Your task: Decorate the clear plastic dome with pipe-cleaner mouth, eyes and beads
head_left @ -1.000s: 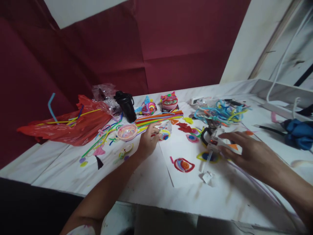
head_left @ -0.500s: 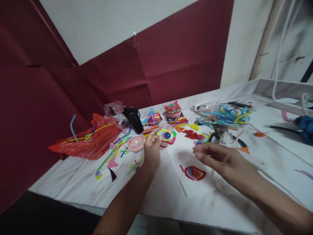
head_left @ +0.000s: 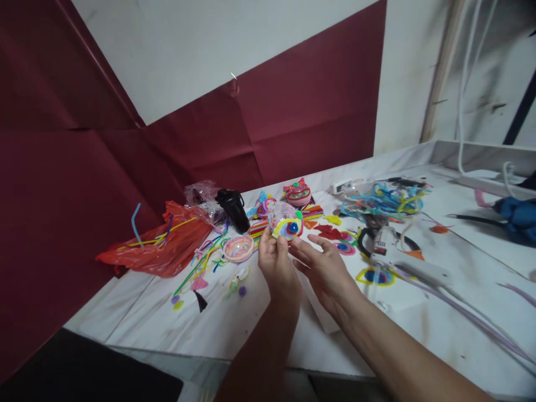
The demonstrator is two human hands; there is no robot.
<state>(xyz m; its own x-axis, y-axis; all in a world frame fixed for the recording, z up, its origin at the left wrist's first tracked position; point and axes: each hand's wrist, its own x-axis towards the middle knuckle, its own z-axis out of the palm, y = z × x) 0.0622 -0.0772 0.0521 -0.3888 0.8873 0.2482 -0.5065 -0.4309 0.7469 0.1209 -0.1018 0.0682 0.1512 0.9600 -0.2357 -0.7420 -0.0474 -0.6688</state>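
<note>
My left hand [head_left: 278, 265] holds a small round craft piece [head_left: 288, 226] with a yellow-edged, blue-centred eye shape and a green spot. Right beside it, my right hand [head_left: 324, 268] has its fingers spread, with the fingertips close to the lower right of the piece; whether they touch it is unclear. Another eye shape, yellow-rimmed with a blue centre [head_left: 377, 276], lies on the table at the right, near a white glue gun [head_left: 419, 271]. A pink-rimmed clear bowl-like piece [head_left: 238, 248] rests left of my hands.
A red plastic bag [head_left: 167, 245] with coloured stems lies left. Behind stand a black bottle [head_left: 233, 209] and a pink decorated ball [head_left: 298, 192]. Blue and yellow stems [head_left: 385, 198] are heaped at the back right, and a blue object [head_left: 519, 219] sits far right.
My right hand has moved left, beside the craft piece in my left hand. The red-rimmed eye shape on the paper is no longer visible. The camera view has shifted slightly.
</note>
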